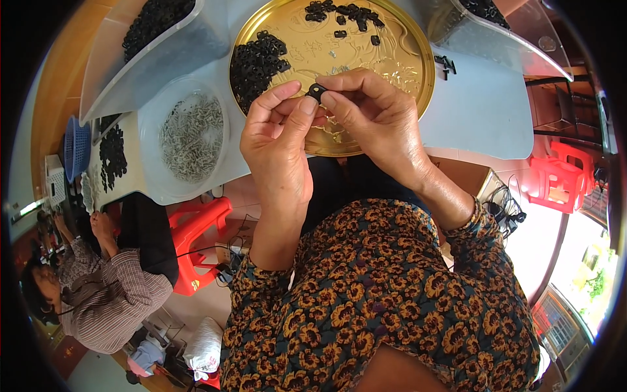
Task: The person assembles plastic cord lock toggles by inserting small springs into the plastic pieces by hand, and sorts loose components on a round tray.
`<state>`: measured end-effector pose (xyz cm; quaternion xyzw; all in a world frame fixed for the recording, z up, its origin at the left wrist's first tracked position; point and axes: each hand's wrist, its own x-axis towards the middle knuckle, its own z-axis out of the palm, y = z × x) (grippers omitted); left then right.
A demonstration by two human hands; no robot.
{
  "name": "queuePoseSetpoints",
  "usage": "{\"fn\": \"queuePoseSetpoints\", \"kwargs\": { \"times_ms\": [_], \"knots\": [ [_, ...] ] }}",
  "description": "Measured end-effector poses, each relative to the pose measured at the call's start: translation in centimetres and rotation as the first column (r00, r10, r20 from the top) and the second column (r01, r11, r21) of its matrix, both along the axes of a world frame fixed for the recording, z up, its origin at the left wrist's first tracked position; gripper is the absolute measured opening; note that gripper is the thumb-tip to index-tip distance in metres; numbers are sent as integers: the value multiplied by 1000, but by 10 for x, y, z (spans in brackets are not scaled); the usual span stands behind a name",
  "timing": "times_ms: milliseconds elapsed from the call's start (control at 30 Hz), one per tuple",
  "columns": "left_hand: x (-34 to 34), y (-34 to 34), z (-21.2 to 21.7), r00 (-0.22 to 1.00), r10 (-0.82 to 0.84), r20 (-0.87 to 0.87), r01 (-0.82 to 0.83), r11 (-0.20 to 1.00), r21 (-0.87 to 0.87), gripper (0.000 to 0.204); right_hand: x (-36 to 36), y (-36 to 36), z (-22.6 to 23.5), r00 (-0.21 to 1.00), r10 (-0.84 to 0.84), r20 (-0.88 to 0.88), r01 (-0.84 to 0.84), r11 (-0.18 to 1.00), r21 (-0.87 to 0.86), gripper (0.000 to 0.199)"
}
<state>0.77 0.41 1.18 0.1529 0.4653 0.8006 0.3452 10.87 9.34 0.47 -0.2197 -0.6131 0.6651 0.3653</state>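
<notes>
Head view: the right hand (385, 124) is pinching a small black part (317, 92) between thumb and forefinger above the gold tray (398, 52); the left hand (277, 137) is touching it, whether gripping I cannot tell.

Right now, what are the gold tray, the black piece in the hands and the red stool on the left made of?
The gold tray is probably shiny metal: it gleams and looks embossed. The black piece may be smooth plastic or coated metal; its dark surface leaves that open. The red stool looks like smooth plastic: bright colour, rounded edges.
</notes>
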Motion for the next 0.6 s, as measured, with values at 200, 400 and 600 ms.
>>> {"fn": "queuePoseSetpoints", "kwargs": {
  "times_ms": [200,400,600],
  "knots": [
    [1,-1,-1,996,-65,-60,65,998,-4,24,11,14,7,990,133,47,-116,957,-264,26],
    [-2,-4,-6,973,-128,-193,128,992,-11,31,14,24,19,965,223,-140,-263,851,-455,41],
    [-1,5,-8,894,-275,-354,319,945,71,39,15,19,27,922,297,-250,-388,719,-577,63]
  ]
}}
